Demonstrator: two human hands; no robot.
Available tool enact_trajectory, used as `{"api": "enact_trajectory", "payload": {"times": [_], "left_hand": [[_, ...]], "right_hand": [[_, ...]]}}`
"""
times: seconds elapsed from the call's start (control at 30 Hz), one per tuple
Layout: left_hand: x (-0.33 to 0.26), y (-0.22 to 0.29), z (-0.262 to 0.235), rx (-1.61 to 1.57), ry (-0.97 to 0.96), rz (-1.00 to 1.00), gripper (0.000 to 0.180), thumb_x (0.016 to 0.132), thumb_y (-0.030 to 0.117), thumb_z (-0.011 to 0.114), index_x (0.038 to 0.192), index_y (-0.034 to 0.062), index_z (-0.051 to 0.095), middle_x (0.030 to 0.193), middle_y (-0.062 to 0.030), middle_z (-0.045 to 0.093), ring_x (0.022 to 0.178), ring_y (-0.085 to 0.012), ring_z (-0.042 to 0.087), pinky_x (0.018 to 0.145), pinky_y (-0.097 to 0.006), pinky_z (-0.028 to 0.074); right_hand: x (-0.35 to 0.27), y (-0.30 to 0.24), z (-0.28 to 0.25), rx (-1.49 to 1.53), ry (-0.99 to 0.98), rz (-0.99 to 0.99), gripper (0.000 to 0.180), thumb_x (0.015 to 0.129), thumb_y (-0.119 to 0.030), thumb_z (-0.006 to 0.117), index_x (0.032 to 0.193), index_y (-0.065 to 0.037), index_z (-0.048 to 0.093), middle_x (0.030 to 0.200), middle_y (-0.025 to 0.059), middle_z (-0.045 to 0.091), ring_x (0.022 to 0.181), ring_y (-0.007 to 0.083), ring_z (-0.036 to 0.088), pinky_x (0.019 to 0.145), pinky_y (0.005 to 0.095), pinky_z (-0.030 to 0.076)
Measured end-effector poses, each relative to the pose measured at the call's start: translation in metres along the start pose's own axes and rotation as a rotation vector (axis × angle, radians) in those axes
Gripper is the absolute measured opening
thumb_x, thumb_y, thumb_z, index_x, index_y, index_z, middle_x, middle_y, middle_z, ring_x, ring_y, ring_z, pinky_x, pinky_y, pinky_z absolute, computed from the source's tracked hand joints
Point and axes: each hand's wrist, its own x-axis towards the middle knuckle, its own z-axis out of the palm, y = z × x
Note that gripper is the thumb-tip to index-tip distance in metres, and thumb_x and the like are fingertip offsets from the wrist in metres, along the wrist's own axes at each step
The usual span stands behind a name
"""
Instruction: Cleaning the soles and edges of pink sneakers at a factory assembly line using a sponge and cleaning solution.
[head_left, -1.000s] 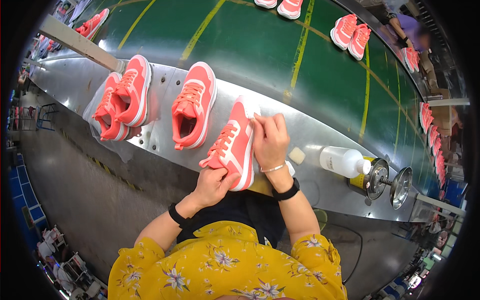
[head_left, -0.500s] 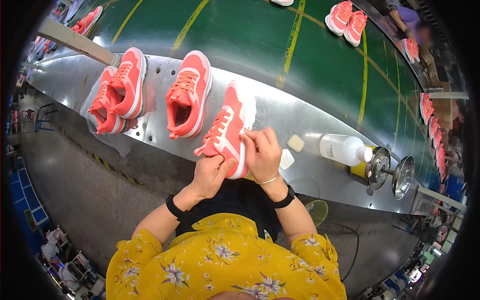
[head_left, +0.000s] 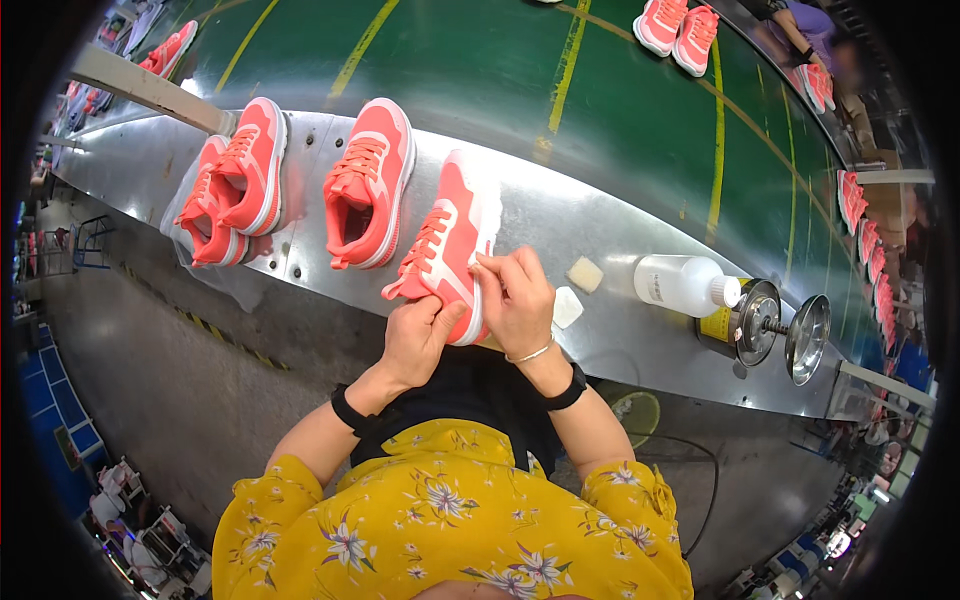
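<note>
A coral and white sneaker (head_left: pixel 430 255) lies tilted on its side before me, its toe pointing away and its white sole turned to the right. My left hand (head_left: pixel 416 342) is closed round its heel end, with the thumb pressed on the heel. At the right of the shoe, my right hand (head_left: pixel 517 300) has thumb and index finger pinched against the edge where upper and sole meet. Anything small between those fingertips is hidden. Left of it, a matching sneaker (head_left: pixel 368 185) stands upright on the metal ledge (head_left: pixel 610 225).
Two more sneakers (head_left: pixel 248 170) stand on plastic film at left. Right of my hands lie a cream pad (head_left: pixel 585 273) and a white pad (head_left: pixel 567 307), then a white bottle (head_left: pixel 675 284) and a yellow-labelled metal can (head_left: pixel 745 322). Beyond, a green belt (head_left: pixel 450 60) carries more sneakers (head_left: pixel 677 35).
The whole view has shifted slightly. Both hands keep their places on the sneaker, with the right fingertips still at the sole edge.
</note>
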Motion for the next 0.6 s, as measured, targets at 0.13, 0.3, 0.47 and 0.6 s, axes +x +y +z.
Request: {"api": "enact_trajectory", "payload": {"times": [0.13,0.3,0.47,0.6], "left_hand": [[0.002,0.003,0.004,-0.126,0.021,-0.081,0.031,0.098,0.023,0.064,0.078,-0.001,0.061,0.066,-0.0188,0.057,0.055,-0.0288,0.053,0.055,-0.037,0.042],[0.011,0.023,0.013,-0.287,0.087,-0.149,0.033,0.1,0.023,0.061,0.079,-0.0016,0.06,0.065,-0.0075,0.058,0.058,-0.0137,0.05,0.056,-0.032,0.042],[0.026,0.026,0.004,-0.741,0.124,-0.301,0.028,0.105,0.023,0.055,0.085,0.0048,0.061,0.072,0.0037,0.059,0.063,-0.0007,0.046,0.055,-0.021,0.038],[0.043,0.04,-0.002,-0.969,0.234,-0.358,0.025,0.106,0.025,0.052,0.093,0.0058,0.062,0.075,0.0036,0.061,0.057,-0.002,0.052,0.048,-0.019,0.038]], "right_hand": [[-0.007,-0.003,-0.003,-0.04,0.001,-0.017,0.01,0.082,-0.001,0.073,0.09,-0.003,0.068,0.079,0.0115,0.053,0.064,0.03,0.061,0.056,0.0384,0.048],[-0.03,-0.021,-0.025,-0.157,-0.024,-0.041,0.016,0.08,-0.002,0.075,0.095,-0.004,0.068,0.078,0.0104,0.052,0.063,0.029,0.058,0.055,0.0387,0.046],[-0.028,-0.039,-0.026,-0.26,0.041,-0.202,0.023,0.078,-0.002,0.075,0.101,-0.006,0.071,0.073,0.0074,0.051,0.061,0.0244,0.056,0.054,0.0354,0.044],[-0.016,-0.045,-0.026,-0.273,0.069,-0.341,0.027,0.077,0.0,0.074,0.104,-0.005,0.072,0.074,0.0056,0.051,0.061,0.0219,0.055,0.054,0.0338,0.044]]}}
